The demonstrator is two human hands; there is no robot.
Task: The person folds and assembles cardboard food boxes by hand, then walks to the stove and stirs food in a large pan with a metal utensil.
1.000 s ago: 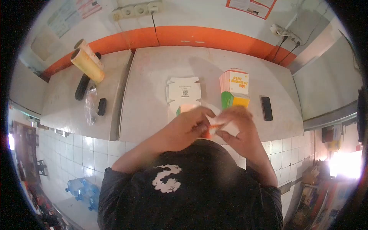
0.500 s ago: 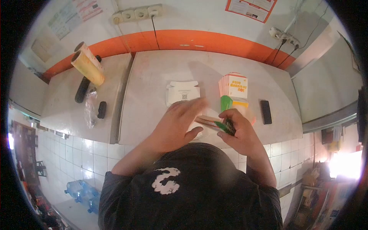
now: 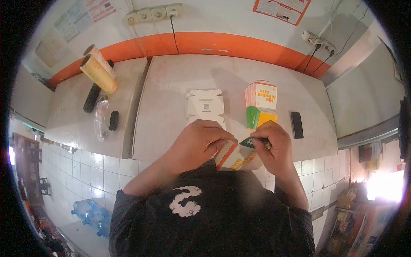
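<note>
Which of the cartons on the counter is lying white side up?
The flat carton blank left of the printed stack, bearing a small square code; the stack and the green-and-yellow carton show coloured print.

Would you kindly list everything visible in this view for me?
carton box: one, orange, white and green, between both hands
flat carton blanks: stack, white, table centre
printed cartons: stack, white and orange, right of blanks
folded box: one, green and yellow, beside that stack
phone: one, black, table right
rolls: two, yellowish, left table
water bottles: several, blue, floor
tables: two, grey, adjoining
left hand: grips carton box
right hand: pinches its green flap
</note>
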